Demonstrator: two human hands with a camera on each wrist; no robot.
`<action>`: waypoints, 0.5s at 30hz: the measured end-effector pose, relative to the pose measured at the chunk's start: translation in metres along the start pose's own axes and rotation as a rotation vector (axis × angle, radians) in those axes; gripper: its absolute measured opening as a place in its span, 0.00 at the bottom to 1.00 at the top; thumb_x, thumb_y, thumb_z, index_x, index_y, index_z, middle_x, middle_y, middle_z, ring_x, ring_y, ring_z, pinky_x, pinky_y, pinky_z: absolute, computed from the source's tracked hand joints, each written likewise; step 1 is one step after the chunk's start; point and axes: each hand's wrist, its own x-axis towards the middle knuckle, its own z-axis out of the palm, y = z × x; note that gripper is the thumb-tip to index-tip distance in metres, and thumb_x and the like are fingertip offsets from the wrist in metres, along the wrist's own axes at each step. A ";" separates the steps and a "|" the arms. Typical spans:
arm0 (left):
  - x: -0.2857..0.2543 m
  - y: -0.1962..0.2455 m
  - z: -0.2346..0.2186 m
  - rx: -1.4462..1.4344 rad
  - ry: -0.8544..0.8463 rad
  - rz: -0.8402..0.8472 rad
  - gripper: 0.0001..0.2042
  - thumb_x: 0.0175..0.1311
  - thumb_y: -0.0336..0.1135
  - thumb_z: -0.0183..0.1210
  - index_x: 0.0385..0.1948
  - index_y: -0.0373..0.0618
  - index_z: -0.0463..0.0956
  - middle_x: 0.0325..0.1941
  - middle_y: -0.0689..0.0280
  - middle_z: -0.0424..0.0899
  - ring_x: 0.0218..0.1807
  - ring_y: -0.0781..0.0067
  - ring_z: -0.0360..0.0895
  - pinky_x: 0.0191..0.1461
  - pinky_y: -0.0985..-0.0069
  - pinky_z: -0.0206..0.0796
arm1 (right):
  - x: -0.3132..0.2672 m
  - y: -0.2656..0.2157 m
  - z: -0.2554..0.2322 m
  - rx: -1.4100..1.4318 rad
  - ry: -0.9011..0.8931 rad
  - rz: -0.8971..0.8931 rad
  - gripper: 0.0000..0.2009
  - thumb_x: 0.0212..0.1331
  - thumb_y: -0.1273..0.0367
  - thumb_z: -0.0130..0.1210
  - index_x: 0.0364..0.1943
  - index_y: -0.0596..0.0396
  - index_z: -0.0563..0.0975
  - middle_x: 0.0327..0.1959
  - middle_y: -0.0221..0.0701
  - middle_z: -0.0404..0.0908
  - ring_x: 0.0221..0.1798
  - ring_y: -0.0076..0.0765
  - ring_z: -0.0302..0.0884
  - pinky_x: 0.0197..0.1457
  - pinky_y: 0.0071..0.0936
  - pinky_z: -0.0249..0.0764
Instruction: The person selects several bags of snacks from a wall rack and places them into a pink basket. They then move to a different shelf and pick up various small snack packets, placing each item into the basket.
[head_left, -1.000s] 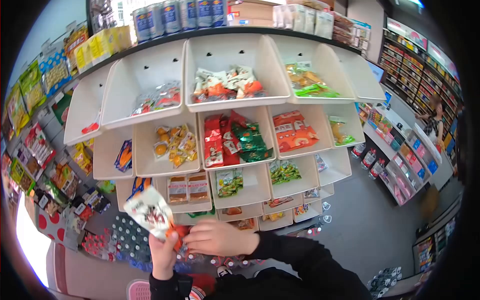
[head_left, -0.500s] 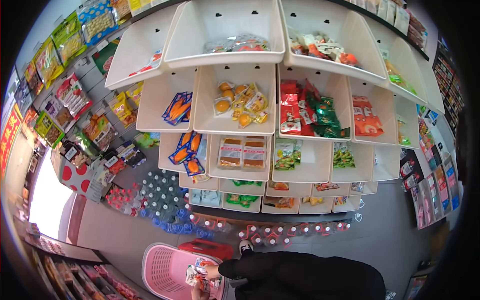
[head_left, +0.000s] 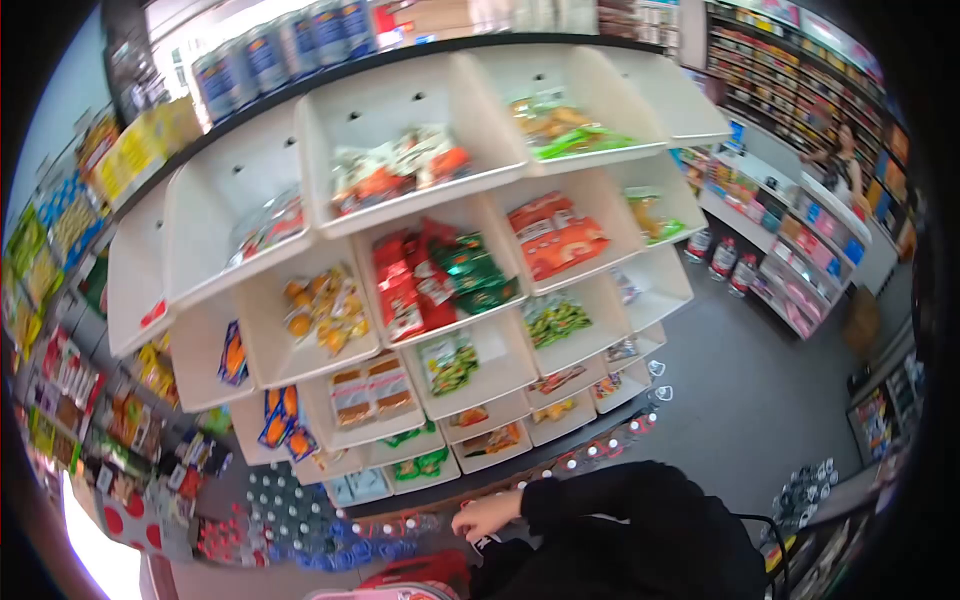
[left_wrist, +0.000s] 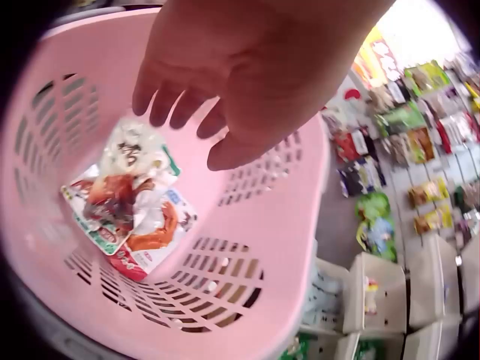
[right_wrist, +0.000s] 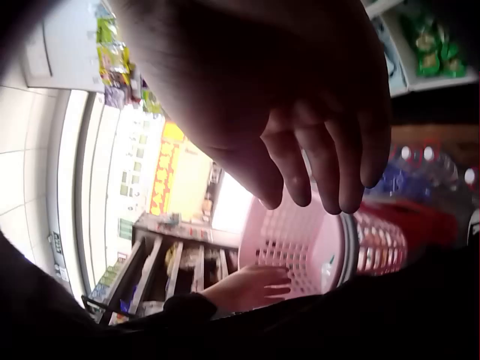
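Observation:
Over the pink basket (left_wrist: 292, 300), the left hand (left_wrist: 240, 75) hangs with its fingers loosely bent and holds nothing. Several snack packets (left_wrist: 135, 195) lie at the basket's bottom, one white and brown on top of others. The right hand (head_left: 487, 515) is in front of the lower bins in the head view; in the right wrist view the same hand (right_wrist: 300, 112) has relaxed, empty fingers pointing down, with the left hand (right_wrist: 251, 287) beyond it at the basket. The left hand is out of the head view.
Tiered white bins (head_left: 480, 360) hold bagged snacks. Bottles (head_left: 300, 510) stand on the floor below them. A red basket (head_left: 425, 570) is beside the pink one. At the right a person (head_left: 845, 165) stands behind a counter (head_left: 745, 190).
The white and orange packet held one second ago has left the hands, which moved down to the basket. The hands have separated, and the head view has swung back up to the bins.

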 end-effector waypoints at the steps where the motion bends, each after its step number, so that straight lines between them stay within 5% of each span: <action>1: 0.002 0.041 -0.014 0.185 0.026 0.197 0.16 0.55 0.40 0.48 0.38 0.35 0.68 0.34 0.54 0.74 0.36 0.61 0.71 0.35 0.69 0.63 | -0.019 -0.015 -0.034 -0.051 0.034 0.014 0.12 0.45 0.65 0.48 0.33 0.57 0.71 0.32 0.39 0.73 0.36 0.39 0.71 0.37 0.33 0.66; 3: -0.019 0.137 -0.036 0.538 0.088 0.575 0.16 0.56 0.40 0.48 0.39 0.36 0.68 0.32 0.54 0.74 0.34 0.63 0.71 0.32 0.71 0.63 | -0.062 -0.067 -0.099 -0.155 0.240 0.085 0.13 0.48 0.64 0.47 0.35 0.58 0.70 0.32 0.39 0.73 0.36 0.41 0.71 0.38 0.33 0.66; 4: -0.051 0.215 -0.041 0.217 0.113 0.781 0.15 0.55 0.36 0.49 0.42 0.39 0.66 0.34 0.58 0.74 0.35 0.70 0.71 0.29 0.77 0.63 | -0.080 -0.088 -0.128 -0.164 0.349 -0.016 0.13 0.51 0.65 0.46 0.38 0.58 0.69 0.33 0.39 0.72 0.37 0.42 0.70 0.40 0.33 0.66; 5: -0.005 0.222 -0.042 0.378 0.175 0.789 0.14 0.51 0.27 0.52 0.40 0.36 0.65 0.34 0.61 0.73 0.35 0.69 0.72 0.41 0.76 0.64 | -0.106 -0.137 -0.159 -0.297 0.468 0.071 0.12 0.52 0.67 0.45 0.39 0.58 0.68 0.34 0.39 0.72 0.38 0.41 0.71 0.42 0.31 0.66; 6: -0.041 0.294 -0.046 0.207 0.073 0.688 0.19 0.49 0.35 0.54 0.44 0.38 0.66 0.38 0.51 0.73 0.42 0.61 0.72 0.44 0.73 0.63 | -0.124 -0.142 -0.181 -0.345 0.675 -0.069 0.13 0.53 0.66 0.46 0.41 0.57 0.69 0.38 0.35 0.73 0.40 0.35 0.71 0.42 0.28 0.67; 7: -0.042 0.332 -0.045 0.216 0.100 1.010 0.20 0.49 0.34 0.55 0.45 0.38 0.65 0.40 0.53 0.73 0.44 0.61 0.71 0.46 0.72 0.62 | -0.141 -0.160 -0.207 -0.400 0.780 -0.013 0.13 0.52 0.68 0.48 0.41 0.57 0.69 0.38 0.35 0.73 0.41 0.34 0.71 0.44 0.27 0.67; 8: -0.075 0.389 -0.046 0.297 0.010 1.065 0.20 0.49 0.34 0.54 0.46 0.39 0.65 0.42 0.56 0.73 0.45 0.63 0.71 0.47 0.73 0.62 | -0.157 -0.171 -0.233 -0.559 0.918 -0.120 0.12 0.52 0.69 0.49 0.41 0.56 0.70 0.37 0.33 0.73 0.41 0.30 0.71 0.42 0.25 0.68; 9: -0.092 0.432 -0.042 0.254 -0.107 1.258 0.20 0.50 0.33 0.54 0.46 0.40 0.65 0.43 0.58 0.73 0.45 0.67 0.71 0.47 0.75 0.61 | -0.171 -0.182 -0.255 -0.376 1.024 -0.069 0.12 0.52 0.70 0.49 0.41 0.56 0.70 0.37 0.31 0.73 0.39 0.26 0.71 0.41 0.21 0.68; 11: -0.123 0.511 -0.031 0.199 -0.359 1.429 0.19 0.52 0.33 0.54 0.47 0.40 0.63 0.39 0.62 0.73 0.43 0.75 0.70 0.47 0.78 0.62 | -0.198 -0.205 -0.295 -0.607 1.288 -0.053 0.11 0.51 0.70 0.50 0.39 0.57 0.71 0.34 0.29 0.75 0.35 0.24 0.72 0.38 0.18 0.67; 15: -0.156 0.643 0.010 -0.124 -0.511 1.527 0.20 0.55 0.31 0.49 0.50 0.36 0.58 0.43 0.59 0.71 0.43 0.74 0.70 0.45 0.77 0.64 | -0.232 -0.204 -0.366 -1.046 1.443 0.042 0.13 0.45 0.71 0.51 0.38 0.58 0.72 0.35 0.37 0.75 0.39 0.37 0.72 0.41 0.27 0.68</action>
